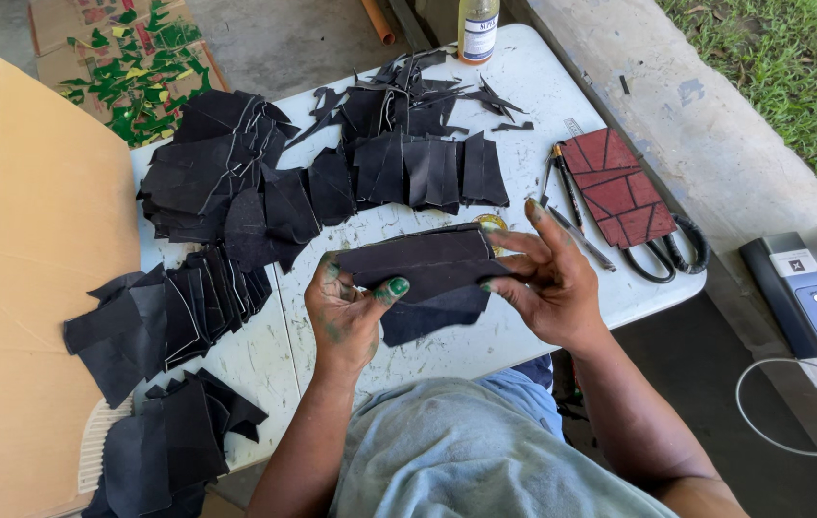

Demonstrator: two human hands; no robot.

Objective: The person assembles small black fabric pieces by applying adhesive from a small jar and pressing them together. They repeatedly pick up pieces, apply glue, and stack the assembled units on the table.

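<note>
Head view shows left hand and right hand fingers gripping opposite ends of a black leather stack above the desk.

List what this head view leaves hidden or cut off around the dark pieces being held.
- Held stack of dark pieces: how many layers cannot be counted; left hand and right hand cover its ends.
- Bottle: top cut off by the upper edge.
- Cardboard box: cut off by the left edge.
- Scissors: blades under the red patterned piece.
</note>
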